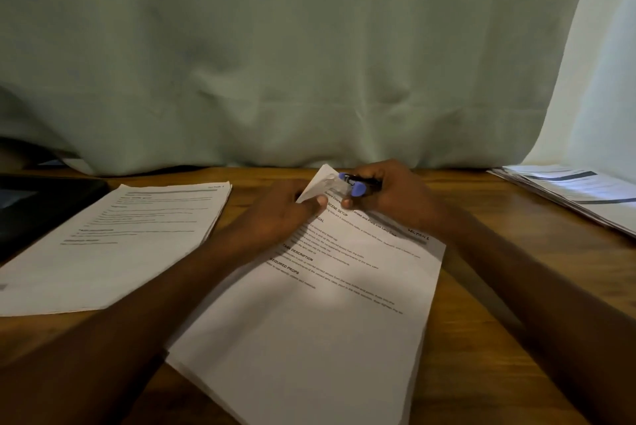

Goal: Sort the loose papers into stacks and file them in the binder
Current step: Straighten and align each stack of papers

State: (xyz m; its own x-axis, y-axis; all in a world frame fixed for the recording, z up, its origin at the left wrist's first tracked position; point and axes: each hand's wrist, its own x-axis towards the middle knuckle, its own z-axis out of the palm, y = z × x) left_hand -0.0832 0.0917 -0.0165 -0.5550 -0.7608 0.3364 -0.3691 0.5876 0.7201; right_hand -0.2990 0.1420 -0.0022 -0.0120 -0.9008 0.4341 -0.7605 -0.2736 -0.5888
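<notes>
A stack of printed papers (330, 321) lies tilted on the wooden table in front of me. My left hand (285, 214) pinches its raised top left corner (321, 180). My right hand (392, 194) grips a small black tool with blue ends (356, 184), perhaps a stapler or clip, right at that corner. A second paper stack (117, 245) lies to the left. A third stack with dark bands (578, 194) sits at the far right. A dark flat thing (38, 204), possibly the binder, lies at the far left edge.
A pale green cloth (309, 63) hangs behind the table and drapes onto its back edge. Bare wood (499, 287) shows between the middle stack and the right stack.
</notes>
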